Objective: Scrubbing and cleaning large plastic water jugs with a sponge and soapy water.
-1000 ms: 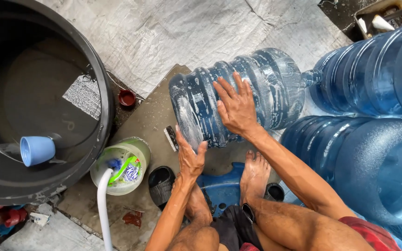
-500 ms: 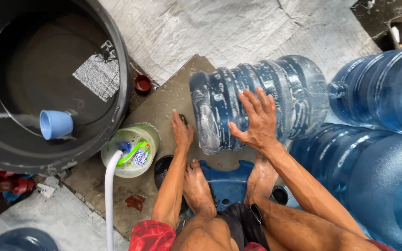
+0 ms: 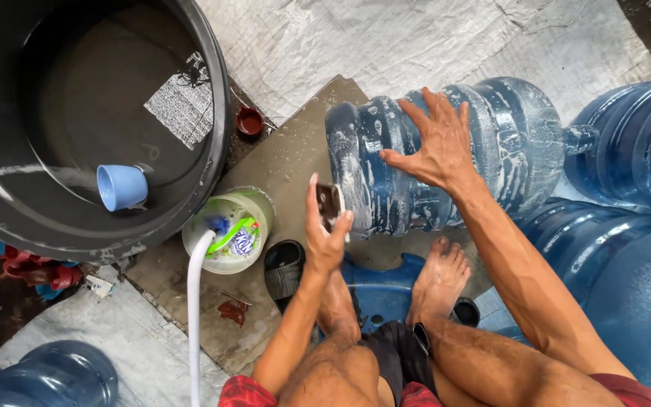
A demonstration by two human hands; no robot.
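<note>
Lying on its side across a bare slab on the ground, a large blue water jug (image 3: 484, 151) streaked with suds takes up the middle of the view, its neck pointing away to the right. The right hand (image 3: 435, 143) rests flat on the jug's ribbed flank, fingers spread wide, a grip that is apart and pressing rather than closed around anything. The left hand (image 3: 325, 226) is at the jug's base end, its grip clamped on a small dark scrub pad (image 3: 330, 202) held between thumb and fingers against the bottom rim of the jug.

Just left of the left hand stands a small pale green tub (image 3: 261, 207) holding a soap sachet (image 3: 236, 237), with a white hose (image 3: 194, 316) curving up into it from below. Directly beneath that hand lies a dark sandal (image 3: 284, 267). Farther left is a big black barrel (image 3: 190, 203), and a light blue cup (image 3: 120, 187) sits inside it. Above the tub, beside the barrel, is a small red cap (image 3: 250, 120).

Below both hands are the person's bare feet, planted by a low blue stool (image 3: 382, 283). To the right of the right hand, more blue jugs (image 3: 627, 234) crowd together, touching one another. Another jug (image 3: 47, 377) shows at the lower left corner.
</note>
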